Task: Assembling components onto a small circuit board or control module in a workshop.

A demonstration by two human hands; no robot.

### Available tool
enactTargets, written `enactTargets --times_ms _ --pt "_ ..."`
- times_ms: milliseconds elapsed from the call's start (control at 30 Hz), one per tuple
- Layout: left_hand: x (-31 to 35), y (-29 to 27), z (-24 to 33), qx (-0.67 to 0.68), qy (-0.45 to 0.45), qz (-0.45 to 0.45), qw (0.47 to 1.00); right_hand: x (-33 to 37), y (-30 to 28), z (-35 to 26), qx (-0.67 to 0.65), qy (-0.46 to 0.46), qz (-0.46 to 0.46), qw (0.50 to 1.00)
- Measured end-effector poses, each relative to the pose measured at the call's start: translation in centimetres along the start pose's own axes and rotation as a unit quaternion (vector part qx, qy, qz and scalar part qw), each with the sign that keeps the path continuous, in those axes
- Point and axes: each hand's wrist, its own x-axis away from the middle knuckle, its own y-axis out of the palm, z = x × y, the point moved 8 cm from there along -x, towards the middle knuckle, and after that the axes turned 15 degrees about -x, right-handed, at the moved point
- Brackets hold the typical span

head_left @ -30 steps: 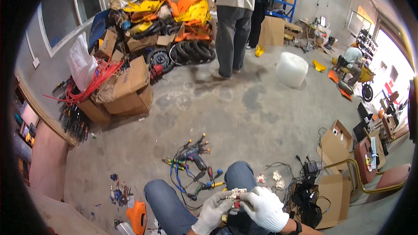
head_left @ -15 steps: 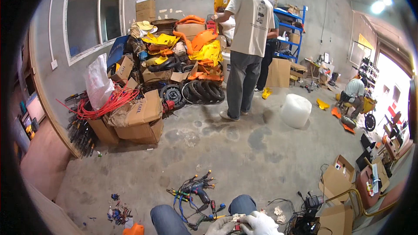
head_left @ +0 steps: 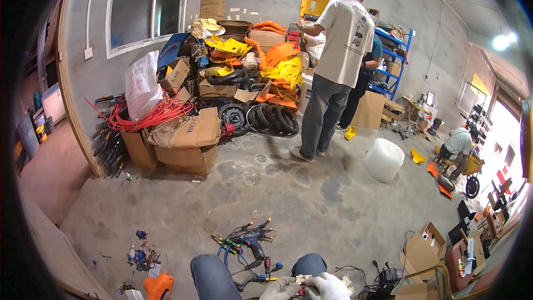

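Note:
My left hand (head_left: 281,289) and my right hand (head_left: 327,287), both in whitish gloves, meet at the lower edge between my knees. Their fingers pinch a small cream-and-red part (head_left: 302,279), perhaps a connector; its lower portion is hidden by the gloves. Just beyond the hands, a bundle of dark and blue cables with coloured ends (head_left: 229,251) lies on the floor. A dark power drill (head_left: 254,246) rests in that bundle. Beside it is a red-and-black screwdriver (head_left: 267,264). Small cream pieces (head_left: 348,283) sit right of my right hand.
An orange tool-like object (head_left: 159,286) and a pile of small wire scraps (head_left: 145,259) lie at left. Black cables (head_left: 383,278) and open cardboard boxes (head_left: 425,250) are at right. Ahead, a person (head_left: 338,66) stands near stacked parts and a white plastic roll (head_left: 384,160).
The view has turned and tilted, so the room sits further right and more of the orange object shows. Both hands still hold the small part, nearly unmoved.

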Motion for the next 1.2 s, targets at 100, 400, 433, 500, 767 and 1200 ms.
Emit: enactTargets --times_ms 100,400,433,500,767,1200 --pt "0.2 -0.1 0.4 -0.007 0.002 -0.01 1.0 0.0 0.3 0.1 0.026 -0.006 0.007 1.0" --pt "0.3 -1.4 -0.6 0.001 -0.013 -0.014 1.0 -0.6 1.6 -0.2 0.02 0.002 -0.017 1.0" --pt "0.3 -1.4 -0.7 -0.001 -0.014 -0.017 1.0 -0.6 1.7 0.0 0.022 0.004 -0.02 1.0" --pt "0.1 -1.6 -0.8 -0.029 -0.022 -0.018 0.999 -0.6 1.8 0.4 0.024 0.012 -0.015 1.0" --pt "-0.2 -2.4 -1.4 -0.029 -0.038 -0.024 0.999 -1.4 1.4 0.0 0.002 0.004 -0.012 1.0" --pt "0.7 -2.6 -2.2 -0.057 -0.062 -0.022 0.996 -0.5 2.1 0.4 -0.014 0.001 -0.013 1.0"
